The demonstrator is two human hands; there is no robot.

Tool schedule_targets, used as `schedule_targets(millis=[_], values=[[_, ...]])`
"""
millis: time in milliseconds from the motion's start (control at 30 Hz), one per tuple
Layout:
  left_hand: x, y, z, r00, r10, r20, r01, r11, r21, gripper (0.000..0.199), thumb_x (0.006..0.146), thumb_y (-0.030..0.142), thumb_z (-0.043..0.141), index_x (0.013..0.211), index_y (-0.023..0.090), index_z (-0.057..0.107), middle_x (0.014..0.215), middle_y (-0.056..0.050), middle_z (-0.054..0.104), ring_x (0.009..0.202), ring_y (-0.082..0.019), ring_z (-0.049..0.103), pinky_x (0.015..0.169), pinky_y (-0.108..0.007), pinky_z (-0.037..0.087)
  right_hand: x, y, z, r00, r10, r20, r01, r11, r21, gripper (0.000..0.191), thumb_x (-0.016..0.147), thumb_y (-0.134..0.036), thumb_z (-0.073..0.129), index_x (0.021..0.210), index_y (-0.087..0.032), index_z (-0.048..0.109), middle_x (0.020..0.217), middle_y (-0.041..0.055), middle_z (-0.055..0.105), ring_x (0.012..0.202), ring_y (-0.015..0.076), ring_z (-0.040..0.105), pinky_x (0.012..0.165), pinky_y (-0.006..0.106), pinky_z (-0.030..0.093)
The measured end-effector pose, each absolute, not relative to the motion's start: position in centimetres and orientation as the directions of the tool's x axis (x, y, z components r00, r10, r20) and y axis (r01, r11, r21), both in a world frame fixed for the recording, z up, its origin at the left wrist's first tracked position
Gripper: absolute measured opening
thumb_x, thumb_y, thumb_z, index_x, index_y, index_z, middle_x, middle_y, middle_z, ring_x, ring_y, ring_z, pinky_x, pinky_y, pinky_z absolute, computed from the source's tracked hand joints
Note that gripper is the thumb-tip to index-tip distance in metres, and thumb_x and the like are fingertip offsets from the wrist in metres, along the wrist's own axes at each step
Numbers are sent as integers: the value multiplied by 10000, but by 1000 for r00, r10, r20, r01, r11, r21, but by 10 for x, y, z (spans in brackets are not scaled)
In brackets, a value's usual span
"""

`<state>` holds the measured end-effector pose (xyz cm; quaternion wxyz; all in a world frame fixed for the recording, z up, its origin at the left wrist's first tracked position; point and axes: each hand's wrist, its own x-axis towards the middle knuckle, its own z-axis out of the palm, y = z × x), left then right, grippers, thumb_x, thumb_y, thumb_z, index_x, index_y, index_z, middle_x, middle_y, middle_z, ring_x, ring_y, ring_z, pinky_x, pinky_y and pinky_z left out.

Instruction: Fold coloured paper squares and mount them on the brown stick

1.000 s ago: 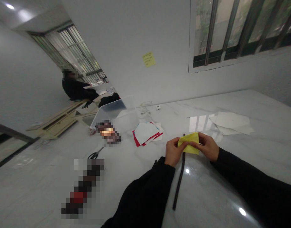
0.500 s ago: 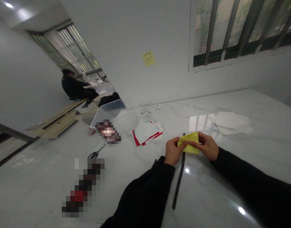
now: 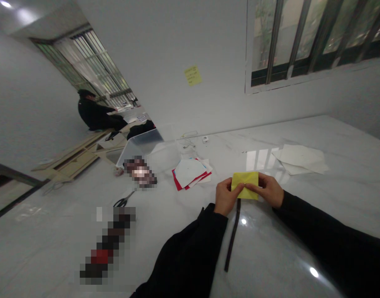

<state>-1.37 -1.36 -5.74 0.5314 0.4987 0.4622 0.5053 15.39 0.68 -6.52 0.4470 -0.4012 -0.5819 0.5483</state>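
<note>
A yellow square of paper or cloth point(image 3: 251, 193) is held up between my two hands over the table. My left hand point(image 3: 224, 196) grips its left side, thumb laid across the front. From the other side, my right hand point(image 3: 273, 191) pinches it, and the two thumb tips meet near its middle. A tiny bright spot shows where the thumbs meet; I cannot make out what it is. Below and partly behind the yellow square, a long thin dark strip point(image 3: 232, 244) lies on the table. The fingers behind the square are hidden.
Red and white papers point(image 3: 190, 173) lie left of my hands beside a clear plastic bin point(image 3: 140, 145). White sheets point(image 3: 301, 159) lie at right, scissors point(image 3: 121, 202) at left. Two items at left are pixelated. A seated person point(image 3: 95, 111) is in the far room.
The yellow square looks flatter and more squarely turned toward me, and its upper left corner is now raised, covering the strip's top end. Both hands keep their hold.
</note>
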Motion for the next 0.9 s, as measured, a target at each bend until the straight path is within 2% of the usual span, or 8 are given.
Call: schedule_targets(millis=[167,267,333,500,567,633,767,900], values=[[-20,-8,-52,85,996,31,-42,-28,999,398,739,454,720,960,123,715,909,-89,733,794,-207,678,734,-323,545,161,20,-72,-328,945,8,-56,-11,-998,465,663,-507,779,991,-184,719,1017,74,755,949,308,710,888,481,571],[-29,-3,-48,17,998,53,64,-54,996,401,787,497,649,966,143,704,828,-70,716,694,-164,650,646,-277,516,174,38,-81,-220,975,-14,-117,-41,-992,418,678,-501,773,975,-212,718,1027,65,753,962,307,709,868,463,591],[-34,-2,-45,-8,996,87,237,-83,968,386,809,507,615,989,177,700,841,-55,705,670,-147,625,632,-265,492,184,51,-87,-113,993,-28,-152,-45,-987,385,673,-499,777,928,-217,714,1012,68,755,952,308,712,831,449,610],[-36,-10,-45,115,971,208,737,-224,637,401,744,473,693,1073,245,681,849,-19,655,735,-171,595,736,-298,453,197,65,-95,-67,996,-54,-191,-66,-979,400,621,-450,825,915,-201,717,999,69,758,947,296,715,874,440,594],[-33,-13,-45,169,961,217,812,-260,522,389,727,428,713,1064,239,682,857,-27,637,806,-197,599,780,-314,443,196,65,-98,-125,992,-33,-154,-52,-987,413,623,-461,819,919,-189,724,992,73,760,944,292,716,905,445,574],[-31,-13,-45,187,961,202,832,-265,488,335,733,353,701,1047,237,688,853,-28,635,832,-203,602,797,-318,440,195,64,-99,-176,984,-12,-142,-37,-989,420,628,-469,812,928,-187,728,990,69,761,941,283,716,924,441,558],[-34,-9,-41,101,987,128,745,-161,648,270,743,241,652,1008,238,707,802,-5,673,703,-163,611,730,-291,453,198,64,-94,-195,980,27,-140,-1,-990,411,626,-480,808,915,-196,740,949,57,766,897,267,723,905,435,556],[-37,-3,-38,94,995,-18,396,-21,918,250,739,272,670,970,188,717,820,-31,695,620,-130,607,607,-244,447,207,63,-81,-249,960,132,75,155,-985,363,671,-481,771,874,-181,744,875,51,763,825,249,717,813,399,576]])
